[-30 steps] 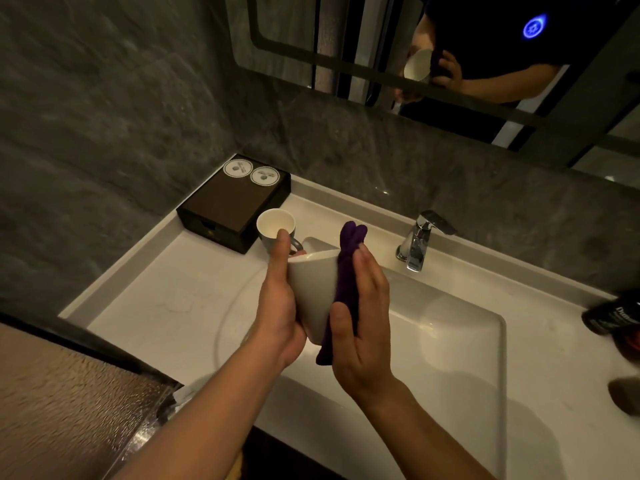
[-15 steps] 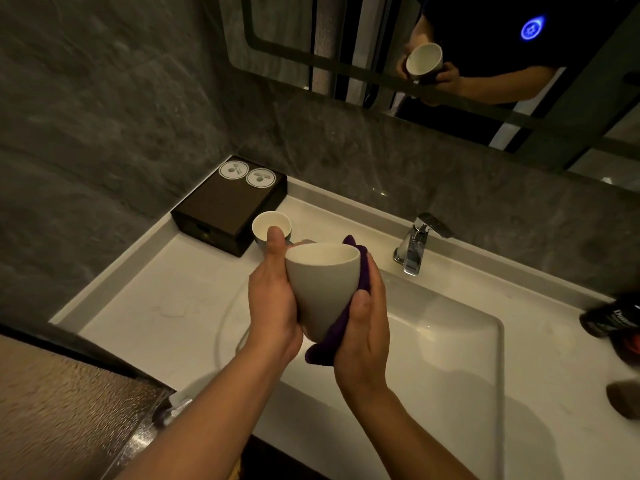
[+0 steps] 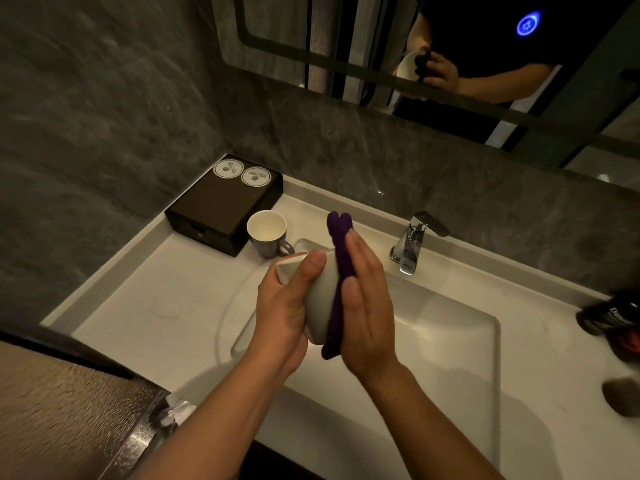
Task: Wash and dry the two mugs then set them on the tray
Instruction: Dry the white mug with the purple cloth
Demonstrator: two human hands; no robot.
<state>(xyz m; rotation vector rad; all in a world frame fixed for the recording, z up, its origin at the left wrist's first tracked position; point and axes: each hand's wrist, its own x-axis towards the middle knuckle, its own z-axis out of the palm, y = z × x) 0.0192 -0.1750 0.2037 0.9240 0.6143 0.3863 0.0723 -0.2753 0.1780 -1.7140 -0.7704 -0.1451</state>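
Observation:
My left hand [image 3: 284,306] grips a pale mug [image 3: 320,299] over the sink, tilted so its mouth points left. My thumb lies across its side. My right hand [image 3: 367,299] presses a folded purple cloth [image 3: 337,258] flat against the mug's right side, fingers straight. The cloth sticks out above and below my palm. A second mug [image 3: 266,233], grey outside and white inside, stands upright on the counter. It is right beside a dark brown box-like tray [image 3: 221,206] with two round white discs on top.
The white basin [image 3: 433,341] lies below my hands, and the chrome tap [image 3: 412,244] stands behind it. A dark bottle [image 3: 609,315] and another dark object [image 3: 623,393] lie at the counter's right edge. Grey stone walls and a mirror [image 3: 346,46] close in the back.
The held mug went from mouth-up to tipped on its side, mouth to the left. My right hand straightened and now presses the cloth flat against its side.

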